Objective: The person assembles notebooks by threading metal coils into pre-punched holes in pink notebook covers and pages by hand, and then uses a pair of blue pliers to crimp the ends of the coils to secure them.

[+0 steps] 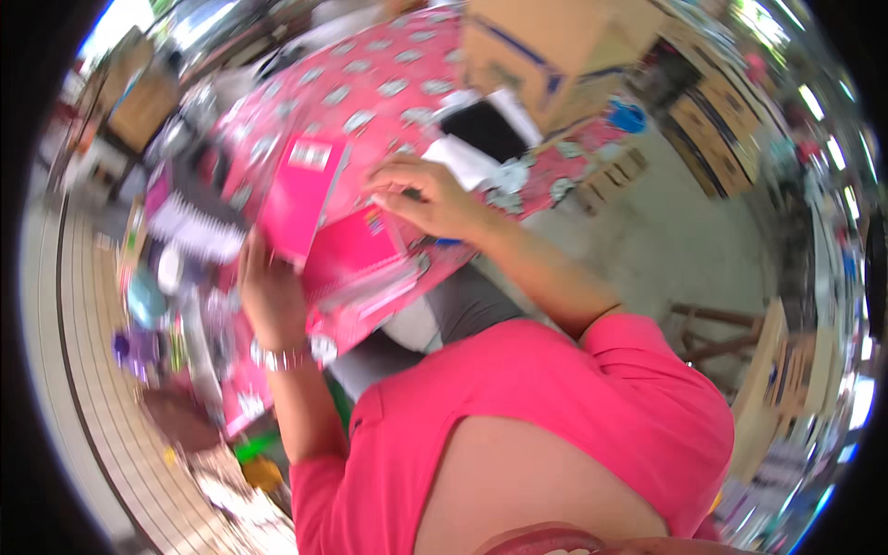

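On the pink patterned tablecloth (356, 88) lies a bright pink notebook (301, 190) with a white label near its far edge. Beside it, nearer me, a second pink notebook (351, 250) rests on a small stack of booklets (375, 294). My left hand (271, 287), blurred and wearing a wristband, is at the near left corner of the labelled notebook; whether its fingers grip it is unclear. Above the far right corner of the second notebook hovers my right hand (427, 196). Its fingers are bent, with a gap to the thumb and nothing visible between them.
A large cardboard box (513, 65) stands at the far right of the table, behind a black flat object (483, 129) on white paper. A spiral-bound stack (194, 217), a purple bottle (137, 351) and plastic items crowd the left. Several cartons (712, 129) stand at right.
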`<move>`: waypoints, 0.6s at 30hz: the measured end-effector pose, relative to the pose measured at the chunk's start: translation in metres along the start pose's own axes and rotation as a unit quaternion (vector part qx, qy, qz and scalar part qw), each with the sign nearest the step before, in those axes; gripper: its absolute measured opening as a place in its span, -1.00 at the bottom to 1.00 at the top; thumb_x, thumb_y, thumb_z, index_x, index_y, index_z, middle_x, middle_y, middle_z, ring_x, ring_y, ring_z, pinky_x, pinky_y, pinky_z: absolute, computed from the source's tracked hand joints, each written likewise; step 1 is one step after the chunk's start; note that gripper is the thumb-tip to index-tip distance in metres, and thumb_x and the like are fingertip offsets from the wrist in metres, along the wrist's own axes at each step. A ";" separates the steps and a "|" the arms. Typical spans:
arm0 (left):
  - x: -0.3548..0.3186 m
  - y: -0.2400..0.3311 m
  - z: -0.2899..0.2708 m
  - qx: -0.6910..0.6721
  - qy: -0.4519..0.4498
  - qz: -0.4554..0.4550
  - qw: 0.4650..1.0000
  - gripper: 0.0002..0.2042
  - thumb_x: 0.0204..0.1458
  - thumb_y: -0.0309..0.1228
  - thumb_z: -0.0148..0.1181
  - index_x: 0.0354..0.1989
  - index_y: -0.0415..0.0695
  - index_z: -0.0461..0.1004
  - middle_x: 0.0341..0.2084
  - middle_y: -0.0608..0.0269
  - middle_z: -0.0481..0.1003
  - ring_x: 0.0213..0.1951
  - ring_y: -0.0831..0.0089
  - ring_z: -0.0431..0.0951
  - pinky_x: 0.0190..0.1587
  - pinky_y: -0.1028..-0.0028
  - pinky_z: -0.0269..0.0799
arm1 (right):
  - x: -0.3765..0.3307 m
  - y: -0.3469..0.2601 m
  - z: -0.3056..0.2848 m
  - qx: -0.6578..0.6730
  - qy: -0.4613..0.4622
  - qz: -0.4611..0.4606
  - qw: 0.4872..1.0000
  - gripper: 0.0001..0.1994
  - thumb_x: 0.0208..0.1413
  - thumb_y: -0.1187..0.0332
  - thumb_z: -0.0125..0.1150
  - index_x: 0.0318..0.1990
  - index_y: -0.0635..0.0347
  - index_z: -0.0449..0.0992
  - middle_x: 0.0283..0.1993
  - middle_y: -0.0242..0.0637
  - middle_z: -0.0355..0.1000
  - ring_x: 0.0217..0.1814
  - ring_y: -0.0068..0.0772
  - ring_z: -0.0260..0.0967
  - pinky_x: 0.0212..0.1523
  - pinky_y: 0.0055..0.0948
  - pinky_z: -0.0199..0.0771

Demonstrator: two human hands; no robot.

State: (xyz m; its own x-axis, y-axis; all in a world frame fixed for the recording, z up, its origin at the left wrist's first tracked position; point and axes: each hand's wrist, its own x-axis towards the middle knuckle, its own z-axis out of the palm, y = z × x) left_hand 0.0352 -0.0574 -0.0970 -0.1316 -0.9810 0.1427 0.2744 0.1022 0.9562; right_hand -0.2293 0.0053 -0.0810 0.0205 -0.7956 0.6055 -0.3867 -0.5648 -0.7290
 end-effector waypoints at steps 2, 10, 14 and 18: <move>0.007 0.013 0.000 -0.258 0.011 -0.052 0.965 -0.82 0.25 -0.41 0.05 -0.08 -0.21 0.46 -0.16 0.23 0.51 -0.25 0.45 0.53 -0.23 0.42 0.46 | -0.001 -0.020 0.004 -0.148 -0.124 -0.086 0.977 -0.86 0.04 0.39 0.32 -0.23 0.14 0.62 -0.08 -0.29 0.50 -0.07 -0.24 0.43 -0.01 -0.31 0.45; -0.018 0.056 -0.120 -0.052 0.252 0.060 0.964 -0.86 0.21 -0.42 0.11 -0.13 -0.18 0.44 -0.28 0.24 0.55 -0.39 0.42 0.56 -0.41 0.45 0.51 | 0.002 -0.026 0.013 -0.190 -0.135 -0.105 0.967 -0.88 -0.01 0.33 0.36 -0.31 0.07 0.62 -0.12 -0.40 0.49 -0.05 -0.29 0.38 0.02 -0.27 0.33; -0.024 0.026 -0.161 0.311 0.120 -0.022 0.943 -0.82 0.14 -0.40 0.15 -0.15 -0.21 0.54 -0.41 0.21 0.57 -0.46 0.39 0.56 -0.39 0.44 0.49 | 0.014 -0.029 0.007 -0.203 -0.091 -0.121 0.967 -0.86 0.02 0.32 0.35 -0.27 0.09 0.62 -0.10 -0.36 0.51 0.00 -0.27 0.41 0.03 -0.28 0.36; 0.012 0.011 -0.126 0.556 -0.022 0.045 0.829 -0.83 0.01 -0.41 0.12 -0.29 -0.17 0.57 -0.49 0.08 0.57 -0.42 0.21 0.59 -0.28 0.29 0.48 | 0.038 0.015 -0.033 -0.232 0.024 -0.005 0.972 -0.82 0.11 0.30 0.26 -0.20 0.16 0.62 -0.13 -0.25 0.54 -0.07 -0.23 0.47 -0.04 -0.31 0.44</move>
State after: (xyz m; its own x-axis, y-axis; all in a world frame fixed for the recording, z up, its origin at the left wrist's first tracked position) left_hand 0.1572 -0.0889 -0.1166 -0.1999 -0.9567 0.2117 -0.7608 0.2877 0.5817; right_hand -0.2652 -0.0265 -0.0584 -0.0135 -0.7733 0.6339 -0.7618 -0.4027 -0.5074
